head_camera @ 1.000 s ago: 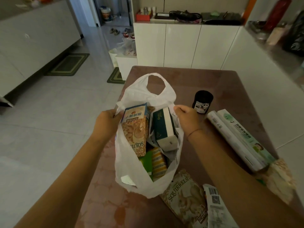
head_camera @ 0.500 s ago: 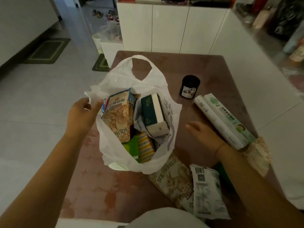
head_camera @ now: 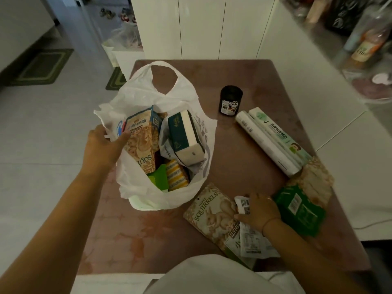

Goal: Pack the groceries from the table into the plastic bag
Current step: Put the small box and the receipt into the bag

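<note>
The left hand (head_camera: pixel 104 147) holds the edge of the white plastic bag (head_camera: pixel 148 196), which sits full on the brown desk (head_camera: pixel 148 236). The right hand (head_camera: pixel 259 211) grips a white packet (head_camera: pixel 251 242) lying on a Squirrels pouch (head_camera: pixel 210 217). A green packet (head_camera: pixel 301 211) is just beside it. A black jar (head_camera: pixel 230 99) and two long rolls (head_camera: pixel 267 141) lie farther back.

bag (head_camera: pixel 135 96) mouth crowded (boxes (head_camera: pixel 184 134)), table (head_camera: pixel 244 166) centre open

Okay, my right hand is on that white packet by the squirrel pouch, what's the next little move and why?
Probably lift the white packet off the Squirrels pouch and carry it to the plastic bag: your right hand curls over it, and your left hand holds the bag's rim open.
</note>
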Tool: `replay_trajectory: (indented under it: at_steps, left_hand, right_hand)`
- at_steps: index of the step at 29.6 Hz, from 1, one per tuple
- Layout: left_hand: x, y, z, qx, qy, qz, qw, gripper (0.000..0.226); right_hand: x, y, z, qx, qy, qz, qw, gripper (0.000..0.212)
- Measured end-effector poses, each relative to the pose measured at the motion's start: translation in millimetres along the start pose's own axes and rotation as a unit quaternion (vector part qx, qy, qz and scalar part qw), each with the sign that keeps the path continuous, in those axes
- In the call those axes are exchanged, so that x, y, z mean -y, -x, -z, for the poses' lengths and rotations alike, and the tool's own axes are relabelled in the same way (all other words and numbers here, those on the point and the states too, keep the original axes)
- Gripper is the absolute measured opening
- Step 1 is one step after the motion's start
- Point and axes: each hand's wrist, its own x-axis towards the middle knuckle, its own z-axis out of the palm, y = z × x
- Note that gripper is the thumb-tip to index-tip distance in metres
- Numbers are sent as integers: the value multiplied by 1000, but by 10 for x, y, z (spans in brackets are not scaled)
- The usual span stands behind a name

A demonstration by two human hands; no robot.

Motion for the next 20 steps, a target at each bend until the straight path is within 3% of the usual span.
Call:
replay_trajectory:
  at_steps: [6, 11, 14, 17, 20]
  left_hand:
    - [-21, 88, -29, 18, -39, 27, 999, 52]
    - [-68, 148, -66, 19, -54, 15, 998, 36]
    - [-108, 163, -87, 24, -68, 6, 997, 36]
    - [-127, 151, -81, 22, -76, 9, 997, 36]
    - [-146, 155, -81, 17, -73, 13, 997, 37]
  right_hand:
    - [-46, -171, 111, 74, -45, 52, 995, 72]
    - [-112, -312, 227, 143, -126, 88, 978, 43]
    - [-48, -478, 394, 91, -153, 90, 980, 49]
    - [143, -698, 633, -22, -128, 80, 988, 49]
    - [315, -875, 768, -58, -177, 90, 978, 55]
